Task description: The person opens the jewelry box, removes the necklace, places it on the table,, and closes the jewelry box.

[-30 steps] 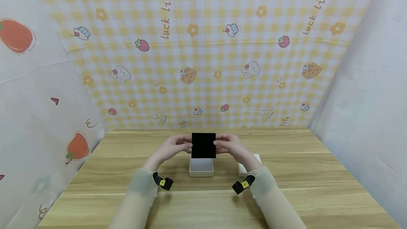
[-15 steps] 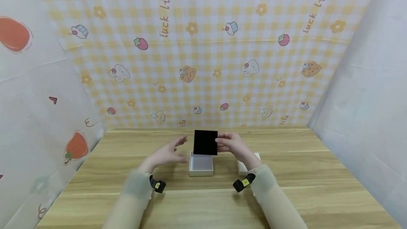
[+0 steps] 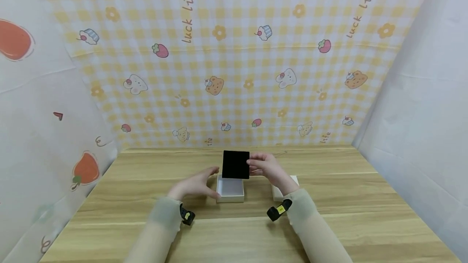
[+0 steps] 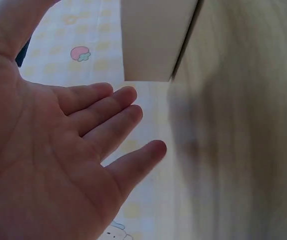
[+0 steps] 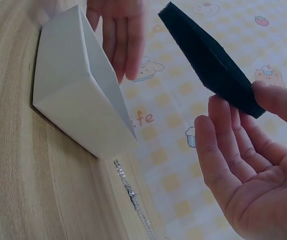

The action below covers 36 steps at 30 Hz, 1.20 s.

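A black square foam pad [image 3: 235, 164] is pinched at its right edge between the thumb and fingers of my right hand [image 3: 266, 165]. It hangs tilted above the back of an open white box [image 3: 230, 199]. In the right wrist view the pad [image 5: 213, 60] shows its thickness, apart from the box [image 5: 66, 75]. My left hand [image 3: 195, 184] is at the box's left side, thumb by the front corner and fingers toward the back. Its fingers are loosely extended in the left wrist view, with the box wall [image 4: 153, 40] above them; contact is hard to tell.
A second white box piece [image 3: 276, 192] lies on the wooden table [image 3: 234, 238], partly hidden under my right wrist. Behind the box, a thin silvery chain [image 5: 131, 195] lies on the tabletop. A checked cloth [image 3: 234, 60] hangs at the table's back edge.
My left hand let go of the foam pad, drew back left, then came down beside the box. My right hand still holds the pad, which moved slightly right and tilted.
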Tool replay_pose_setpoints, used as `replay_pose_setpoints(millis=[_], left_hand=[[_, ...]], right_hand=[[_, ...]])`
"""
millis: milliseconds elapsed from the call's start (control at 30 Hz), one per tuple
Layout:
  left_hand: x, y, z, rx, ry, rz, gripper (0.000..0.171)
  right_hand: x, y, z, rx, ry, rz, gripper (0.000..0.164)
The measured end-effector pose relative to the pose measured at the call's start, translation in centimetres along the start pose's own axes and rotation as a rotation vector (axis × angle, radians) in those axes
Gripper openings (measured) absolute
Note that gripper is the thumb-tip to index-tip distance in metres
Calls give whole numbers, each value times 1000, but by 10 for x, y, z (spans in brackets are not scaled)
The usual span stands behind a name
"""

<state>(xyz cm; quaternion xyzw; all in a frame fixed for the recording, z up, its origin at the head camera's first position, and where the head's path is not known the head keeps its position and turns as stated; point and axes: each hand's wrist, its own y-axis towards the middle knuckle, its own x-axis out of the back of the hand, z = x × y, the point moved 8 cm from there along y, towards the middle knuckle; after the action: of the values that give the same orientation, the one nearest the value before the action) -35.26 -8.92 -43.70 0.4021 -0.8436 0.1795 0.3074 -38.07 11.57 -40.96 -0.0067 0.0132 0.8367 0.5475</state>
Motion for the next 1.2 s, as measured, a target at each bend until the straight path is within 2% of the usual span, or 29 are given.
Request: replay_pose_setpoints(millis=[167,400,567,867,1100,1200], left_hand=[[-3,2,2,4,-28,-7,106],[-1,3,0,12,-17,-24,104],[1,2,2,28,6,-36,106],[-3,0,5,40,-16,-24,105],[-3,2,3,41,27,-35,102],[-3,2,2,41,38,-36,101]], right_hand=[[-1,1,-3,-12,-3,-11,34],[-2,5,-9,-29,-19,-16,25],[-2,8,-14,-32,-15,-13,28],[-1,8,-29,-98,-2,-31,30],[2,10,-35,-115,-6,-34,9],[3,10,-37,-124,-7,-37,5]])
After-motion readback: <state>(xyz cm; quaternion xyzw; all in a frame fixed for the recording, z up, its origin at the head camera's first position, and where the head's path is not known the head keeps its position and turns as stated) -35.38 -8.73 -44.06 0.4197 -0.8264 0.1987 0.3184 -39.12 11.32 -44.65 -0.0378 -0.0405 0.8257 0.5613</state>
